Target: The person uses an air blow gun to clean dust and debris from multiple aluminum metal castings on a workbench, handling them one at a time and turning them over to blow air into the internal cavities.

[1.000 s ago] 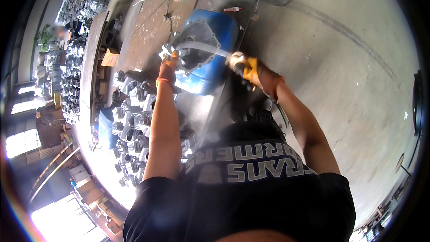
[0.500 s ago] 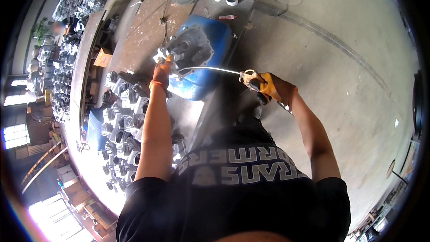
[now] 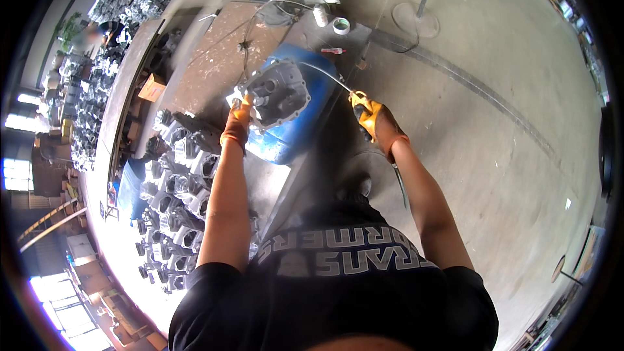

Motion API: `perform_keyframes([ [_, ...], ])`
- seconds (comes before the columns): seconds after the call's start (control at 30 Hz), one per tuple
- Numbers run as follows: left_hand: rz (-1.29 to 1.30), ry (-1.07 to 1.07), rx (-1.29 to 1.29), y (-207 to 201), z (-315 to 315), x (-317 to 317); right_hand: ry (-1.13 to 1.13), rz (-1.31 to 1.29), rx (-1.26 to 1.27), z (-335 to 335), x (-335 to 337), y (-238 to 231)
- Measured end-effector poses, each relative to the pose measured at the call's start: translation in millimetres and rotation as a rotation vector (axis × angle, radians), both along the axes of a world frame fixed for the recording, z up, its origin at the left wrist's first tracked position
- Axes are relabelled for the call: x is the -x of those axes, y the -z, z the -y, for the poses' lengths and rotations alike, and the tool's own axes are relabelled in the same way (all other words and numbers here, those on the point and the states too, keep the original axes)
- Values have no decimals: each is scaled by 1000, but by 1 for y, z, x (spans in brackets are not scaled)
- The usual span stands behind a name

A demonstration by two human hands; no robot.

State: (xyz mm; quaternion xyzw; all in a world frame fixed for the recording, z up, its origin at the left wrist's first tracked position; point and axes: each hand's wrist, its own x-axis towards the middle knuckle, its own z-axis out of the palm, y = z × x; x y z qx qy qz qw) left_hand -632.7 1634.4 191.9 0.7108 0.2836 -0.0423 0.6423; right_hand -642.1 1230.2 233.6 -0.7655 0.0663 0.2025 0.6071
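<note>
A grey cast-metal housing (image 3: 290, 101) with a hollow inside and a bolt-holed rim rests on a blue plastic drum (image 3: 276, 144). My left hand (image 3: 239, 117), in an orange and yellow glove, is closed on the housing's left edge. My right hand (image 3: 378, 122), gloved alike, is wrapped round an air blow gun (image 3: 357, 97) to the right of the drum. The gun's long thin bent nozzle (image 3: 330, 75) reaches left to the housing's far rim. From under my right hand a hose (image 3: 400, 185) trails down. Part of the gun's grip is hidden by my fingers.
Several similar grey castings (image 3: 175, 201) stand crowded at the left. On the table (image 3: 214, 45) lie a tape roll (image 3: 340, 25), a white bottle (image 3: 320, 15) and a red-and-white tube (image 3: 333, 51). A pole on a round base (image 3: 416, 20) stands at the far right.
The nozzle tip has swung from the housing's near left side to its far rim. My right wrist has turned with the blow gun. My left hand keeps its hold on the housing.
</note>
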Motion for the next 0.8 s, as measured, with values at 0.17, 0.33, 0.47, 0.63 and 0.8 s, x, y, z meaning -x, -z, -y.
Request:
perform_keyframes([
  [0.17,193,-192,505,15,-12,8,-148,-74,-53,-15,11,-70],
  [0.33,166,-80,461,-3,9,7,-189,-82,-281,-5,27,-26],
  [0.47,370,236,-24,56,-57,8,-226,-96,-279,-7,47,-55],
  [0.63,92,-20,219,14,-30,15,-426,-26,-131,38,61,-30],
  [0.8,101,68,-68,-43,13,24,-434,-33,431,59,43,-52],
])
